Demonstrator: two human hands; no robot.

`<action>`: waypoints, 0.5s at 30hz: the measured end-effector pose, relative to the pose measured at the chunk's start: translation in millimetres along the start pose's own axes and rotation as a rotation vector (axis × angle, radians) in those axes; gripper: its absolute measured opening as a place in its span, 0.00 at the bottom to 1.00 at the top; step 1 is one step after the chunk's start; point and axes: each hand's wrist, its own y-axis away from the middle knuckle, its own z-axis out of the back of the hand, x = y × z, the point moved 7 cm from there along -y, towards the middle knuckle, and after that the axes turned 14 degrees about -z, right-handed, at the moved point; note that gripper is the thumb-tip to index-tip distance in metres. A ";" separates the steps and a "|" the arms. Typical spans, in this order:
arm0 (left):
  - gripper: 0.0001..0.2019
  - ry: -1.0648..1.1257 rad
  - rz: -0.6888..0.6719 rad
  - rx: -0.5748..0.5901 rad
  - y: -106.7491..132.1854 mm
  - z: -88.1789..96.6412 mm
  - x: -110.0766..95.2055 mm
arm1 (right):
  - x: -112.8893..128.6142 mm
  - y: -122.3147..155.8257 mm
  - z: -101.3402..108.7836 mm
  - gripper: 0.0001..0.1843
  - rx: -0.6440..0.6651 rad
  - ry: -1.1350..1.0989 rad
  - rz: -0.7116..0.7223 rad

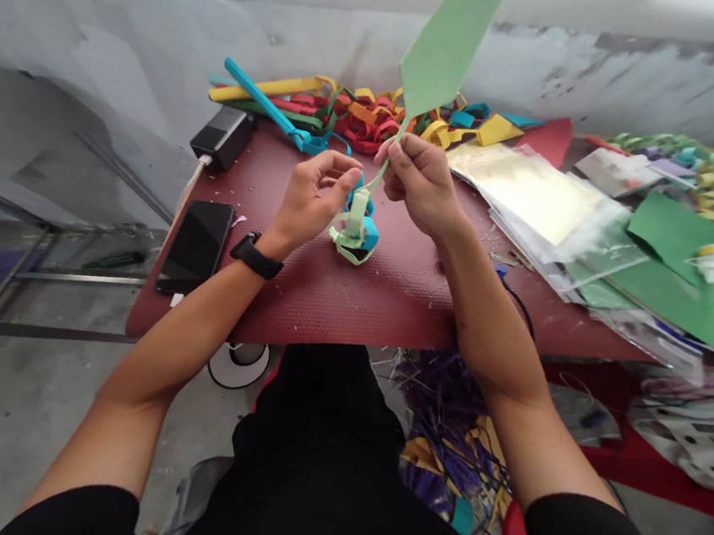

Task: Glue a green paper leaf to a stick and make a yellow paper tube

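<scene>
One flat, flaring green paper strip (449,52) is clamped in the right grip (426,181); left grip (315,195) unclear.

Soft, diffuse light; smeared margins

Diffuse, moderately bright light falls evenly on the pale green paper (451,52), leaving only faint shadows on the maroon tabletop (308,305). Clear plastic sleeves (615,235) catch whitish glare. Wide-angle stretch and blur soften the sides; the upper right corner darkens.

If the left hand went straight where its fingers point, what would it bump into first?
Probably the thin light green strip that the right hand holds, just past the left hand's fingertips. Depth is unclear, so it might slip in front or behind.
</scene>
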 end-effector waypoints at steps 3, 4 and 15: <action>0.26 0.151 0.093 0.113 3.6 -9.4 8.9 | 3.1 3.6 -2.9 0.37 0.011 -0.015 0.019; 0.26 0.215 0.123 0.142 5.3 -13.0 9.2 | 3.6 4.4 -3.9 0.37 0.024 -0.021 0.027; 0.16 0.561 0.393 0.144 12.6 -19.9 -6.0 | 10.1 15.4 -3.9 0.32 0.123 -0.098 0.077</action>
